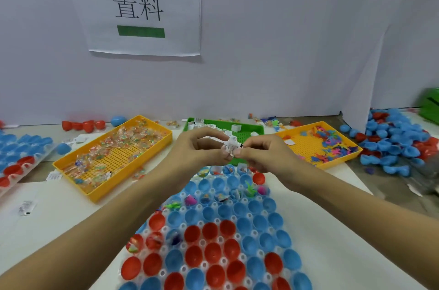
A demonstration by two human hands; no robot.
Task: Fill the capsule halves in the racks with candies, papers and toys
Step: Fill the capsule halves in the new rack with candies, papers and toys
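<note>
Both hands meet in mid-air over the far end of the rack (240, 228), and between them they pinch a small bundle of folded white papers (231, 146). The left hand (197, 147) has its thumb and curled fingers closed on the bundle's left side; the right hand (263, 152) nips the right edge with its fingertips, though how many slips are in the bundle is hard to make out. Directly below the hands sit the red and blue capsule halves (211, 251) in the rack, the few nearest the hands already holding small toys or wrappers, the rest nearer the person bare. Just behind the hands lies a green tray (247, 133) with more paper slips. To the left of the left hand is a yellow tray (71, 172) of wrapped candies (123, 137); to the right of the right hand, another yellow tray (337, 162) holds small coloured toys (330, 142). Farther right, loose capsule shells (392, 145) are heaped.
</note>
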